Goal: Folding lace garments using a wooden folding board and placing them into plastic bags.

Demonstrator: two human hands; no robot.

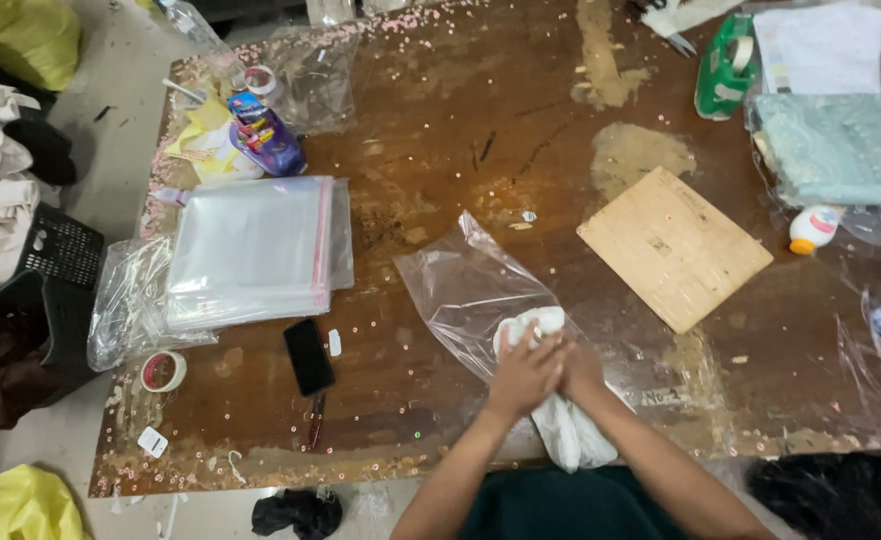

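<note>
Pressing together, the left hand [523,375] and right hand [583,372] clamp a rolled white cloth [561,425], its end at the mouth of a clear plastic bag [466,285] just beyond them, seemingly to keep it compact. Farther left lies a stack of clear bags [251,250] edged pink; a green tape dispenser [726,65] sits far right on the surface [441,130].

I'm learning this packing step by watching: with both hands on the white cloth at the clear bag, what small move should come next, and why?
Probably push the white cloth a little further into the clear plastic bag. The left hand and right hand press together on its top end, which seems to sit at the bag's near end, while most of the cloth trails over the table's edge, seemingly outside the bag.
</note>
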